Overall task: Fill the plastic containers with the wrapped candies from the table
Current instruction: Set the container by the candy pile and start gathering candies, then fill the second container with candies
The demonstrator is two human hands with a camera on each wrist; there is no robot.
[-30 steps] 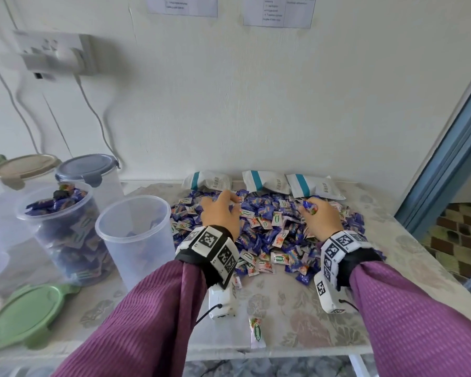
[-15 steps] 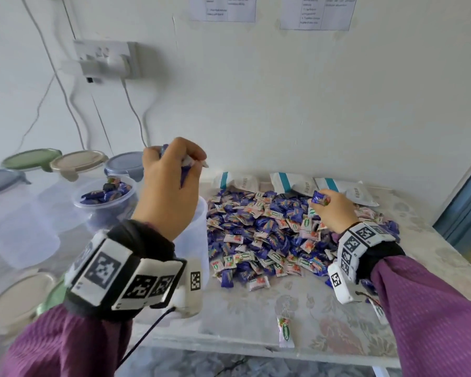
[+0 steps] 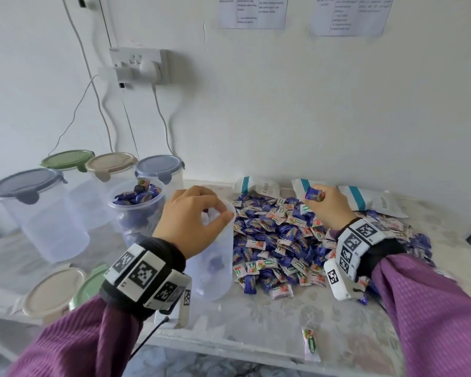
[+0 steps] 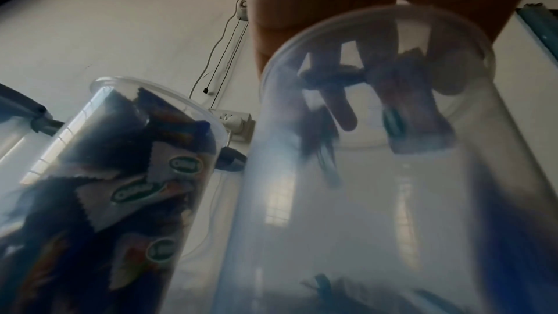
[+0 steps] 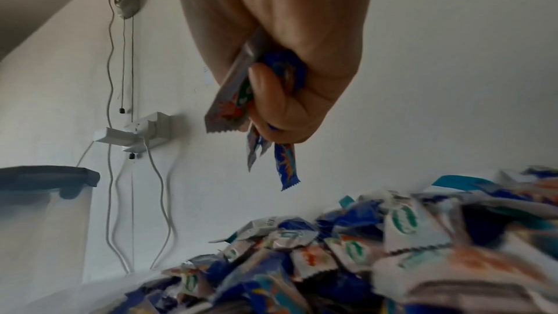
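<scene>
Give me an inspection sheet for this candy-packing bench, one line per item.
Surface: patterned table.
Job's things: candy pile; full container; open container, few candies inside.
Clutter: lidded containers; loose lids; bags; stray candy.
Hands: left hand dropping candies into the open container; right hand grips candies.
Cables: hang from wall socket.
Surroundings: papers on wall.

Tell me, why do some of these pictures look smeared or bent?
Head view: sharp, but the wide lens bends the wall. Left wrist view: dim, candies smeared inside the cup. Right wrist view: candy pile blurred, right hand fairly sharp.
</scene>
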